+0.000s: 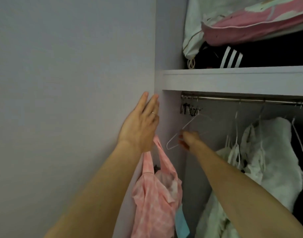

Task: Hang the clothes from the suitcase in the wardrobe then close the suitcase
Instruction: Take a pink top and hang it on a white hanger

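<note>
1. Wardrobe rail (241, 99) is seen at upper right.
2. White hanger (186, 125) is gripped by right hand (190, 137), centre.
3. Left hand (140, 127) is held flat, fingers straight; pink garment (155, 194) is hung beneath its palm.

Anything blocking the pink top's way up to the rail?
Nothing visible. The pink top hangs under the left hand, and the rail is bare between the black clips and the white clothes. Right hand grips a hanger.
</note>
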`<state>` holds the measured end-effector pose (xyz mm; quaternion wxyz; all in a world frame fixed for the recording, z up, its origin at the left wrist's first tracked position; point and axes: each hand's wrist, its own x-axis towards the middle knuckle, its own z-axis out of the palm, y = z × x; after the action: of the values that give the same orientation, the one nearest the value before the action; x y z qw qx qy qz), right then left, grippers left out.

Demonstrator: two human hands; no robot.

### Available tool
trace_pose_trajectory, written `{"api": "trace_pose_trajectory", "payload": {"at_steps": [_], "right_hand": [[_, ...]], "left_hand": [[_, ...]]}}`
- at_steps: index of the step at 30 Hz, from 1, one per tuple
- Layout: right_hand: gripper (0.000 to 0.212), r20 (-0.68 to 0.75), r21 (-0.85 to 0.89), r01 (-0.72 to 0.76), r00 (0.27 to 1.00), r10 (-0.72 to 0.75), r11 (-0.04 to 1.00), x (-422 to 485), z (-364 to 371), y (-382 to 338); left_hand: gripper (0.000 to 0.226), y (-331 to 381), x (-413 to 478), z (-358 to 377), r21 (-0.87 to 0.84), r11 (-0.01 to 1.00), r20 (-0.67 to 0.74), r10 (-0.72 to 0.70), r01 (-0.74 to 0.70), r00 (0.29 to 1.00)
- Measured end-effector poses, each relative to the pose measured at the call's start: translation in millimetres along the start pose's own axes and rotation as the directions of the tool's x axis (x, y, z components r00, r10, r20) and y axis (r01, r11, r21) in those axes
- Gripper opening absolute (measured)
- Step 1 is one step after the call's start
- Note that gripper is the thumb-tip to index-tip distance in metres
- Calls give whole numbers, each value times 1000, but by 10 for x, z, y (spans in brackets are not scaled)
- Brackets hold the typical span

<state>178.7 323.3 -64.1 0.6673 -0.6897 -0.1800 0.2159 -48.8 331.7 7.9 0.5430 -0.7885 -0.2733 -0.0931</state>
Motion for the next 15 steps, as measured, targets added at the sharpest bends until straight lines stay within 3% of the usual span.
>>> {"api": "trace_pose_trajectory", "payload": {"at_steps": [3,8,12,15], "right_hand": [[21,6,-45,65,998,-64,997,38,-26,1],[19,-160,-252,261,938,-307,932,-109,-128,-261],[13,-116,-281,264,945,-306,923,-434,-299,-574],[13,-100,-207,171,976,-194,963,-846,-496,-757]], "left_hand": [[74,12,-13,-19,-7,1000,-11,-11,11,1000],[66,-19,-69,-77,-131,990,-1,51,-51,999],[59,-122,-99,-249,-278,952,92,157,-126,983],[54,-241,-113,-431,-425,894,191,244,-144,951]]}}
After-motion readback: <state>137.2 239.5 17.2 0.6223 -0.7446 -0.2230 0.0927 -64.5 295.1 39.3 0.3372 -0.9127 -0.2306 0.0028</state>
